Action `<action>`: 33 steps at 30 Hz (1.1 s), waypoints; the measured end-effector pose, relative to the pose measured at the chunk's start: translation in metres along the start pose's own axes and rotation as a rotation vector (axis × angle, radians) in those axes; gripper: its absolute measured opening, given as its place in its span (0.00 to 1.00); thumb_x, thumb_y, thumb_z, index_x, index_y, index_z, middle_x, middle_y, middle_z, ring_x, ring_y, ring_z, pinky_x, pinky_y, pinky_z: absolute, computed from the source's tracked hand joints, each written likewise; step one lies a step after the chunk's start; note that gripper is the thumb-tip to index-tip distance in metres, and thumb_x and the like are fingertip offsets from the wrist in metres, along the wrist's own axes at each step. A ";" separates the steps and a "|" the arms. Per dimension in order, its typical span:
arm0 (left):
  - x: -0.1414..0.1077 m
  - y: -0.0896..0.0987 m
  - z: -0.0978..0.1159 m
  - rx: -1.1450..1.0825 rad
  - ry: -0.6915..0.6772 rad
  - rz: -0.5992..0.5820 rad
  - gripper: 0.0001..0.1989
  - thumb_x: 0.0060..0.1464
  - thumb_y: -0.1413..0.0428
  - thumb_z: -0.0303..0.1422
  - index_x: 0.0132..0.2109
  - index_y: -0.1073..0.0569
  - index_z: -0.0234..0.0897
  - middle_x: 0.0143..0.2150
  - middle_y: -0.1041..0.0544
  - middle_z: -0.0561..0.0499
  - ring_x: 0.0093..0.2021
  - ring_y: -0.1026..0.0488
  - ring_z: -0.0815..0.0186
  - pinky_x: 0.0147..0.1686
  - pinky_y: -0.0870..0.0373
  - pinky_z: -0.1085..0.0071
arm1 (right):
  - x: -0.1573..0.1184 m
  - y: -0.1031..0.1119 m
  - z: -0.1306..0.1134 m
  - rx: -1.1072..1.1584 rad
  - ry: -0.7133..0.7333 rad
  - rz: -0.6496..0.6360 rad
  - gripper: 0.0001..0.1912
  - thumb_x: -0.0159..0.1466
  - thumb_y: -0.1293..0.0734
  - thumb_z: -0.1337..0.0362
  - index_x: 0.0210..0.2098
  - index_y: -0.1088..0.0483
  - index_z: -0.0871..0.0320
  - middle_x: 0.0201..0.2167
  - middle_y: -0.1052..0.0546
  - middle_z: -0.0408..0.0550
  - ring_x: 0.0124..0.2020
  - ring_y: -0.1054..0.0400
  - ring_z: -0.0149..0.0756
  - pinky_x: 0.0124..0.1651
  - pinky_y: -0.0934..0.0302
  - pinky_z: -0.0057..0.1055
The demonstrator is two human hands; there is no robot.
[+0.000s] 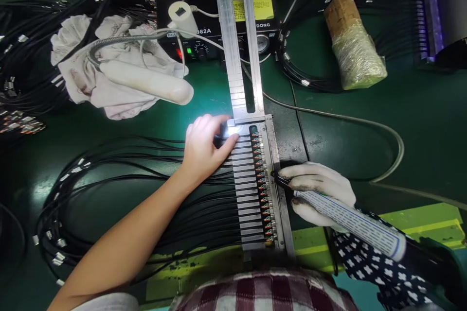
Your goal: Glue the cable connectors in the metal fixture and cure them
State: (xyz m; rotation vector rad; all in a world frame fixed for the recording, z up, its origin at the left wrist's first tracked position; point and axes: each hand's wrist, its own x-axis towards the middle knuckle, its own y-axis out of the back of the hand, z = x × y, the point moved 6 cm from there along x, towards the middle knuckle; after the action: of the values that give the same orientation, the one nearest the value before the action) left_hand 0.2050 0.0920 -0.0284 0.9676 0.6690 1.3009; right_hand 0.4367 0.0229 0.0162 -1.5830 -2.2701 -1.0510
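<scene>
A slotted metal fixture [242, 194] lies lengthwise in front of me. Black cables [207, 206] run into its slots from the left, their small metal connectors [260, 175] lined up on the right. Bare, my left hand [204, 143] grips the fixture's upper left edge between thumb and forefinger, under bright light. In a white glove, my right hand [321, 187] is closed around a long black tool [350, 223] with a white printed label. The tool's narrow black tip touches or nearly touches the fixture's right rail [276, 180]; which, I cannot tell.
A slotted metal arm [228, 43] extends beyond the fixture, above a black control box [204, 48]. White gloves [87, 77] lie under a white handled tool [146, 82]. Cable bundles [65, 194] fill the left, and a plastic-wrapped roll [355, 48] lies back right.
</scene>
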 end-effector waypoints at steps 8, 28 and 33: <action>0.000 -0.001 -0.002 -0.002 0.013 -0.009 0.17 0.58 0.46 0.43 0.51 0.28 0.40 0.33 0.31 0.51 0.37 0.34 0.60 0.39 0.40 0.65 | 0.003 -0.003 0.003 0.019 0.016 0.000 0.09 0.59 0.29 0.69 0.40 0.27 0.61 0.38 0.20 0.56 0.40 0.23 0.41 0.42 0.25 0.35; 0.000 -0.001 -0.002 0.013 0.020 -0.013 0.17 0.58 0.46 0.43 0.51 0.28 0.41 0.33 0.31 0.51 0.37 0.34 0.61 0.40 0.40 0.65 | -0.002 -0.002 0.005 0.022 -0.004 -0.022 0.08 0.60 0.30 0.66 0.40 0.28 0.59 0.37 0.20 0.53 0.37 0.23 0.41 0.38 0.25 0.34; 0.000 -0.001 -0.001 -0.003 0.004 -0.005 0.16 0.58 0.45 0.42 0.50 0.28 0.40 0.33 0.31 0.51 0.37 0.34 0.61 0.40 0.40 0.66 | -0.002 -0.003 0.006 0.050 0.003 -0.007 0.09 0.60 0.29 0.67 0.40 0.27 0.59 0.37 0.20 0.53 0.39 0.23 0.41 0.41 0.25 0.35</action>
State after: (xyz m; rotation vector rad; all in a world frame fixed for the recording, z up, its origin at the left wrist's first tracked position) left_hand 0.2044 0.0919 -0.0294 0.9607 0.6720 1.2991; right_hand 0.4362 0.0249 0.0099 -1.5542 -2.2836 -0.9895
